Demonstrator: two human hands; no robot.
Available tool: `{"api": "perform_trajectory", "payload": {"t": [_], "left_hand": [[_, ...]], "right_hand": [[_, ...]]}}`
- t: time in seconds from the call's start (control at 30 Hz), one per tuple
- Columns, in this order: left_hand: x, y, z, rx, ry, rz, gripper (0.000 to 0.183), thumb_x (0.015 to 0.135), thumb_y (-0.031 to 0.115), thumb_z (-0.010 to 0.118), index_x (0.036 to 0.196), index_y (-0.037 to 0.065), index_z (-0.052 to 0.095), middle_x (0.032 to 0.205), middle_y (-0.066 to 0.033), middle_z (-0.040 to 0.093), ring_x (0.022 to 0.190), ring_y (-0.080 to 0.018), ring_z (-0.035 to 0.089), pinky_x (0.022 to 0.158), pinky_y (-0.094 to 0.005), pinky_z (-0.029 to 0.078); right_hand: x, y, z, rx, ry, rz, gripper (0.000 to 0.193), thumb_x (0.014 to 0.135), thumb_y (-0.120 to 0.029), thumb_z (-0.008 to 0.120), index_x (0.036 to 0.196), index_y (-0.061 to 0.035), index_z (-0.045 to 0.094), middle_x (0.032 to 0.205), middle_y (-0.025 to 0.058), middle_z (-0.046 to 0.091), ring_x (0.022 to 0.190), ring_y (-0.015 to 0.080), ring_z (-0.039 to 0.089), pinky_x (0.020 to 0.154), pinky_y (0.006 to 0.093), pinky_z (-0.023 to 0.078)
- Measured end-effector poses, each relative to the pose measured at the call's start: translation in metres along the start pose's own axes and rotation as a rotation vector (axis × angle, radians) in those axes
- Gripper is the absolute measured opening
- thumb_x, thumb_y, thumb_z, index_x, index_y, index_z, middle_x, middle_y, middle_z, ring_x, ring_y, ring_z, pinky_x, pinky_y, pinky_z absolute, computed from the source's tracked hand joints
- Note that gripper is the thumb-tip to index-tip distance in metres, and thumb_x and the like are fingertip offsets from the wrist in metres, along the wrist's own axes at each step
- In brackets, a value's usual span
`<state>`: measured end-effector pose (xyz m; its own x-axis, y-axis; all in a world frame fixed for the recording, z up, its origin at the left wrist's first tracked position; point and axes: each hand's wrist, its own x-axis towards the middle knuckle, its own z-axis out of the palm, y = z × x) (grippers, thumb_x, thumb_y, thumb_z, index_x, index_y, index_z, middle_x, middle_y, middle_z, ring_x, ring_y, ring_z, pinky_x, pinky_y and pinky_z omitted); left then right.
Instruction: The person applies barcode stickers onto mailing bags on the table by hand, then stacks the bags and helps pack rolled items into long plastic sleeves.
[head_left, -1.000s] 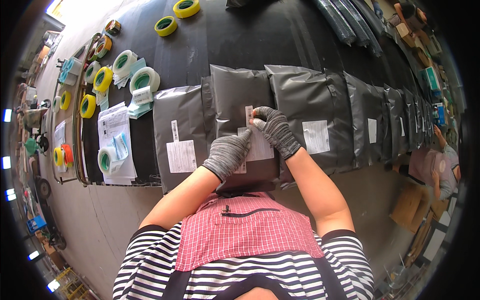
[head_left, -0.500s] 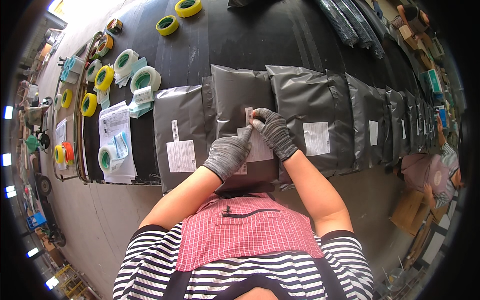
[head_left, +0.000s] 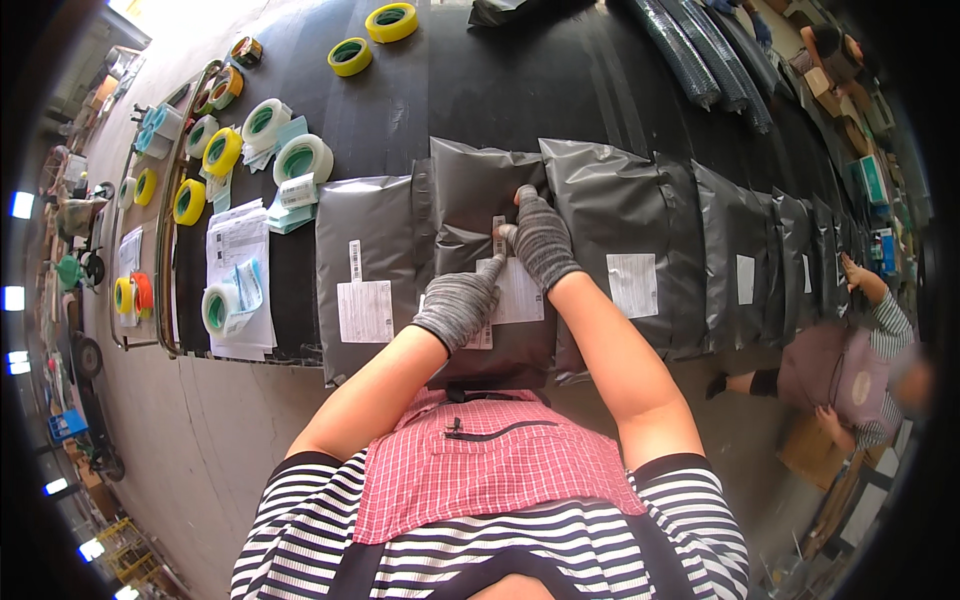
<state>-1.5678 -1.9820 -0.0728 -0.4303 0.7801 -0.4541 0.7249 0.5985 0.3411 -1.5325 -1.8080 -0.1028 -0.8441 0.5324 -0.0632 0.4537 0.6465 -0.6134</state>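
A dark grey plastic mailing bag (head_left: pixel 480 175) lies in front of me on the black table, creased near its middle. It carries a white label (head_left: pixel 520 292) and, just above that, a narrow barcode sticker (head_left: pixel 499 222). My left hand (head_left: pixel 460 305), in a grey knitted glove, rests on the bag with its index fingertip at the sticker's lower end. Over the bag's right side lies my right hand (head_left: pixel 540 240), gloved alike. Its thumb presses on the sticker and its fingers stretch toward the bag's far end, thumb and fingers apart.
Similar labelled bags (head_left: pixel 365 260) flank this one, several overlapping in a row to the right (head_left: pixel 615 220). Tape rolls (head_left: pixel 302 160) and papers (head_left: pixel 238 260) lie left. Yellow tape rolls (head_left: pixel 391 22) and dark bubble-wrap rolls (head_left: pixel 690 60) lie farther back. A co-worker (head_left: pixel 835 370) stands at right.
My right hand has opened from a pinch at the sticker, its fingers now reaching up the bag. The left hand stays by the sticker. The co-worker's arm at right has shifted.
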Motion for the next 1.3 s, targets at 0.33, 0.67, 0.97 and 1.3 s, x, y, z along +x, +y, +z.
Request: {"api": "perform_trajectory", "payload": {"t": [0.33,0.67,0.97,1.3], "left_hand": [[-0.015,-0.016,-0.005,-0.733,0.353,0.095,0.030,0.101,0.019,0.060,0.128,0.007,0.065,0.105,-0.0142,0.073,0.091,-0.0219,0.068,0.087,-0.0339,0.053],[-0.053,-0.007,-0.047,-1.272,0.042,0.313,0.026,0.098,0.018,0.065,0.120,0.003,0.069,0.109,-0.0094,0.070,0.102,-0.0138,0.062,0.092,-0.0327,0.050],[-0.051,0.027,-0.050,-1.136,-0.008,0.375,0.015,0.091,0.013,0.073,0.099,0.001,0.074,0.087,-0.0029,0.071,0.082,-0.0100,0.063,0.077,-0.0272,0.052],[-0.003,0.144,-0.010,-0.663,0.466,0.139,0.038,0.081,0.035,0.082,0.078,0.001,0.067,0.080,-0.0157,0.061,0.075,-0.0326,0.060,0.069,-0.0414,0.050]], "right_hand": [[-0.007,-0.014,-0.016,0.499,-0.060,0.218,0.039,0.092,-0.043,0.068,0.096,-0.0046,0.063,0.084,0.0153,0.070,0.082,0.0290,0.070,0.077,0.0419,0.055],[-0.139,-0.061,-0.088,0.780,-0.374,0.112,0.033,0.088,-0.023,0.073,0.112,0.0001,0.072,0.094,0.0062,0.073,0.087,0.0120,0.064,0.082,0.0312,0.053],[-0.158,-0.051,-0.125,0.819,-0.335,0.250,0.033,0.089,-0.021,0.072,0.113,0.0023,0.070,0.098,0.0084,0.072,0.094,0.0147,0.065,0.086,0.0304,0.052],[-0.137,0.077,-0.162,0.663,-0.223,-0.001,0.020,0.090,-0.014,0.070,0.104,-0.0010,0.074,0.087,0.0105,0.074,0.080,0.0167,0.068,0.077,0.0329,0.053]]}}
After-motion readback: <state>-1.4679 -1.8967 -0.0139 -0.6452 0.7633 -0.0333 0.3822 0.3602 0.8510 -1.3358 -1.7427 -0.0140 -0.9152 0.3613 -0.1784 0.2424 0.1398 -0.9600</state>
